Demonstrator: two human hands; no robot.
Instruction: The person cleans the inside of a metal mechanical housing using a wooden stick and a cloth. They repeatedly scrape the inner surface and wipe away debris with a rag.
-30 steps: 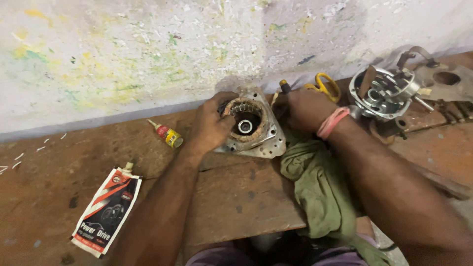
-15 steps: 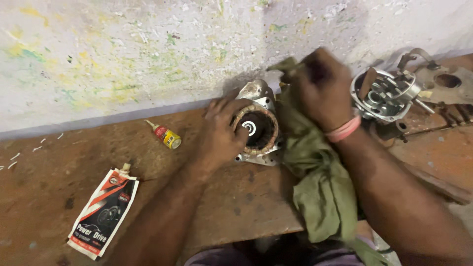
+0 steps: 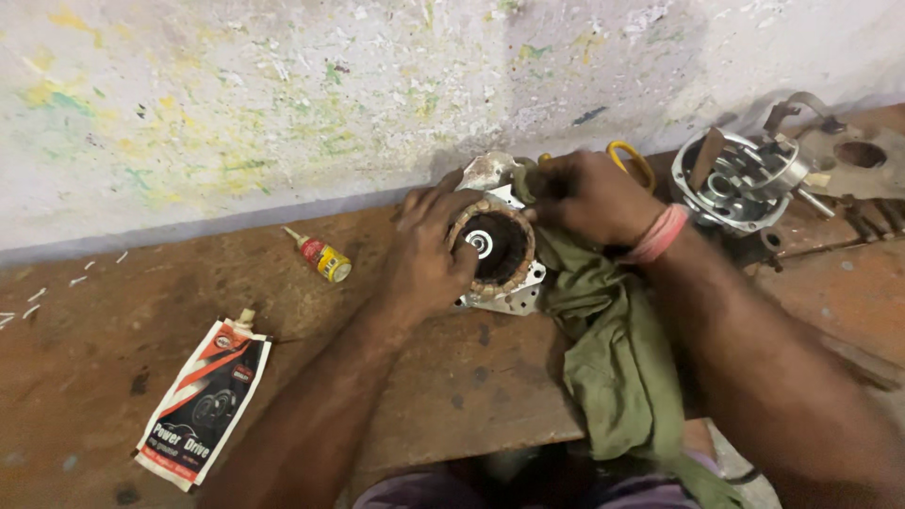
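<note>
Right hand down on the rag at the stator housing, left hand gripping the part

Half a second ago the right hand (image 3: 589,196) was raised above the part with the green rag (image 3: 613,349) pinched up; now it has dropped level with the stator housing (image 3: 498,253), fingers closed on the rag at the housing's far right edge. The left hand (image 3: 429,250) stays curled round the housing's left side, holding it tilted on the rusty surface (image 3: 452,377) – copper windings and centre bearing face up. The rag trails from the right hand toward the person's lap. Right of the right hand sits a second metal assembly (image 3: 740,179); yellow handles (image 3: 630,158) peek out behind its knuckles. Left of the left hand lie a flat sachet (image 3: 203,401) and, nearer, a small glue tube (image 3: 320,256).
</note>
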